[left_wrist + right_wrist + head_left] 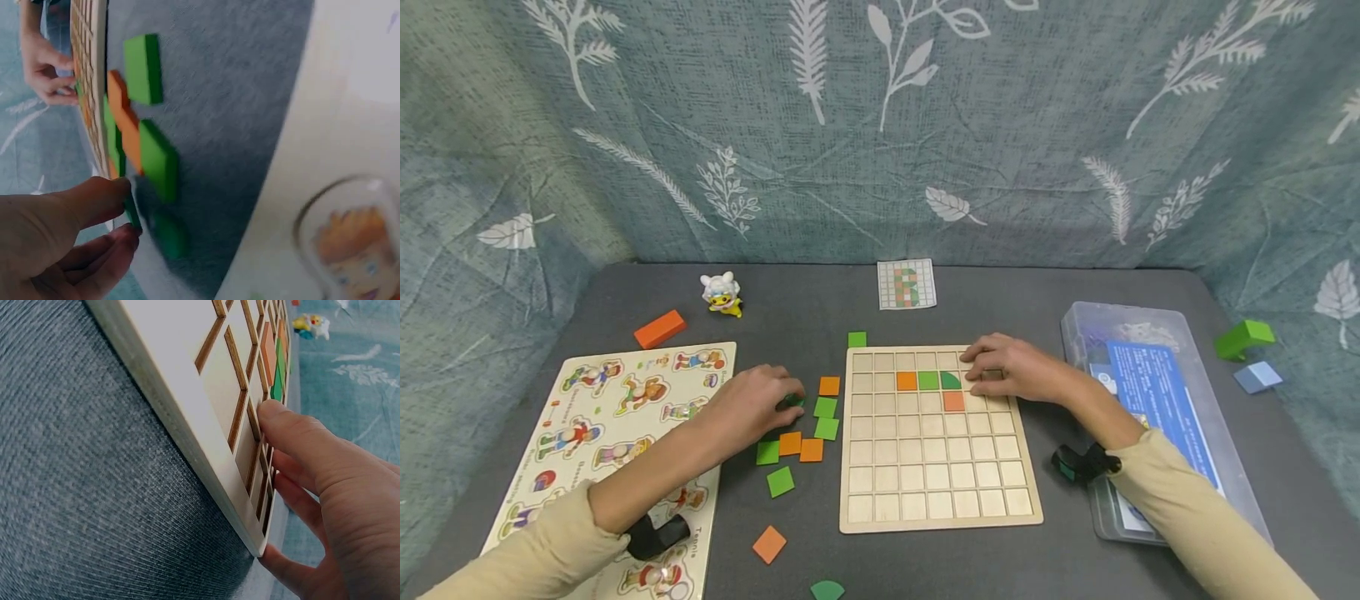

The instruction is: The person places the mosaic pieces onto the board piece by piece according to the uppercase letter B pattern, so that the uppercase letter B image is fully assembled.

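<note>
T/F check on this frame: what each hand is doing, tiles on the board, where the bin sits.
1. The left hand pinches a green tile. True.
2. The right hand is off the board. False: it rests on the top right cells.
3. Four tiles lie on the board. True: two orange, two green.
4. The clear bin is left of the board. False: it is on the right.

Pale wooden grid board [936, 475] on dark grey table [1075, 550]; orange and green tiles [808, 425]; teal curtain [880, 125] with white leaf pattern; beige sleeves [1210, 525].
</note>
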{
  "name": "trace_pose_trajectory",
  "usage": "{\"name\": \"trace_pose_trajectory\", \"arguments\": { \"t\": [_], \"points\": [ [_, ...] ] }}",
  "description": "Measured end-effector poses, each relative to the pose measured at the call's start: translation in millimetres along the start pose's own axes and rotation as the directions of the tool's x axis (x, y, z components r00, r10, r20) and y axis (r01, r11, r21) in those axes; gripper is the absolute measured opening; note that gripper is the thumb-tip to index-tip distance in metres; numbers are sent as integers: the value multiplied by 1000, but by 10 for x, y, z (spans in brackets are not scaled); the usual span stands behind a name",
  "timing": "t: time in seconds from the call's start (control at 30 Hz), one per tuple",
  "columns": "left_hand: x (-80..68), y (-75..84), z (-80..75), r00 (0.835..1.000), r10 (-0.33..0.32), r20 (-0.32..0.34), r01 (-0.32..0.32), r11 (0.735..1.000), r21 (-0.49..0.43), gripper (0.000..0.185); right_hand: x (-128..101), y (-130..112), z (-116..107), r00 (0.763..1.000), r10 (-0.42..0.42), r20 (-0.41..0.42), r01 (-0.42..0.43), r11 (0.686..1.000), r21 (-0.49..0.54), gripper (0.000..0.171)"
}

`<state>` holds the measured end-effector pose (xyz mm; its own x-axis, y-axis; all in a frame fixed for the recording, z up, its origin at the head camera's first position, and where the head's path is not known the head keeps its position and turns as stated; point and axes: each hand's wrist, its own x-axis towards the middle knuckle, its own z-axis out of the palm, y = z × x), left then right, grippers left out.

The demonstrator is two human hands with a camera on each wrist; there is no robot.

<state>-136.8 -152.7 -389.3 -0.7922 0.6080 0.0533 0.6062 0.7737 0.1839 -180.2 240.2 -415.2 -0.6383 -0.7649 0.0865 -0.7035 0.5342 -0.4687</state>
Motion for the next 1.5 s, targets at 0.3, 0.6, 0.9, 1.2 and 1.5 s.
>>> {"name": "trace_pose_trajectory", "arguments": {
  "t": [0.3, 0.6, 0.9, 1.2, 1.5],
  "points": [
    [157, 418, -40, 984, 127, -123, -135, 989, -62, 18, -14, -12, -17, 1000, 7, 12, -6, 1000, -21, 14],
    [658, 1184, 261, 895, 442, -53, -435, 894, 108, 9, -5, -16, 2, 1000, -9, -4, 9, 1000, -22, 13],
    [822, 1304, 381, 870, 491, -46, -474, 859, 196, 15, 11, -5, 3, 1000, 6, -12, -6, 1000, -8, 14],
    [856, 1295, 420, 848, 525, -67, -491, 828, 271, 16, 8, 1, -14, 1000, 9, -10, -9, 1000, -4, 14],
    [879, 1320, 411, 855, 518, -19, -489, 819, 301, 17, 4, -9, -6, 1000, 2, -13, -2, 1000, -11, 14]
  ]
}}
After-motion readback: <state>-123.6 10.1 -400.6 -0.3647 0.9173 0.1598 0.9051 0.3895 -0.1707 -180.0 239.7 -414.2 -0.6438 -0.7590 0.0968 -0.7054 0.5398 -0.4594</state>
